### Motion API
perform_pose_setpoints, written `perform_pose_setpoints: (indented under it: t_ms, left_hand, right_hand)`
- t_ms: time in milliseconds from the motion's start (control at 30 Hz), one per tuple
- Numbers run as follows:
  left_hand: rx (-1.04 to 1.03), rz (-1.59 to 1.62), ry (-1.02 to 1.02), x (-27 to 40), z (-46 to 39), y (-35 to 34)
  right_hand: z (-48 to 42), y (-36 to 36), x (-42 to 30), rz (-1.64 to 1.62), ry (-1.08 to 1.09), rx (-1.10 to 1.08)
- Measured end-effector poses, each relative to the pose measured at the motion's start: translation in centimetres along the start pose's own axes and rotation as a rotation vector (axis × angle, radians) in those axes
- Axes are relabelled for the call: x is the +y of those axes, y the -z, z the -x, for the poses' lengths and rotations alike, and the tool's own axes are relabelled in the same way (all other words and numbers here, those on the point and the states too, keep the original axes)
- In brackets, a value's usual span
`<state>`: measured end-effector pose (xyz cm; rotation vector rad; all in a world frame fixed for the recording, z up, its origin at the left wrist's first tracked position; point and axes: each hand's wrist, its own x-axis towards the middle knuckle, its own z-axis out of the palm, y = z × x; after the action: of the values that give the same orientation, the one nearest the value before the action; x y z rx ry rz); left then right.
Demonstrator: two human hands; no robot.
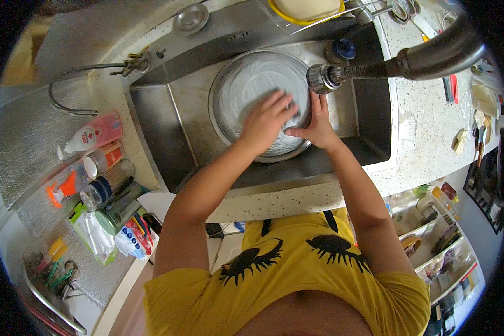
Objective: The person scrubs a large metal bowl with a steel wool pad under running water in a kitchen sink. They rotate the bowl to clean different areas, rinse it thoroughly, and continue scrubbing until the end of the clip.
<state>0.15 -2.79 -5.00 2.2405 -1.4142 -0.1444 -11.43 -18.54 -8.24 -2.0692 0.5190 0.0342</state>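
A round metal basin [243, 88] with whitish streaks over its inside rests in the stainless steel sink [155, 126]. My left hand [268, 119] is over the inside of the basin, blurred, fingers bent; something dark shows at its fingertips, too blurred to name. At the basin's right side my right hand [319, 126] grips the wall, thumb inside and fingers outside. The faucet's spray head [321, 79] hangs just above the right fingertips, with no water seen coming from it.
A jar with a blue lid [345, 49] stands in the sink's back right corner. Behind is a wire rack [296, 29] with a yellow basket [315, 20]. Left of the sink are a pink bottle [96, 132], an orange-topped spray bottle [65, 189] and jars. A metal lid [190, 19] lies behind.
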Motion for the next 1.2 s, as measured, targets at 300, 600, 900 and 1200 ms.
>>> perform_pose_setpoints:
  t_ms: [300, 600, 900, 1200]
  left_hand:
    - [0.023, -0.015, 0.2, -3.0, 5.8, 2.9]
    - [0.157, 0.035, 0.291, -4.3, 1.6, 2.9]
    - [0.095, -0.108, 0.202, -3.4, 2.4, 2.5]
    - [0.078, 0.071, 0.336, -1.9, 6.3, 3.8]
  right_hand:
    - [-0.8, 0.9, -4.5, 0.234, 0.072, -0.016]
    - [-2.0, 1.4, -5.2, 0.4, -0.014, -0.235]
    - [-3.5, 1.3, -6.0, 0.504, -0.078, -0.283]
    - [-3.8, 1.5, -6.6, 0.509, -0.055, -0.282]
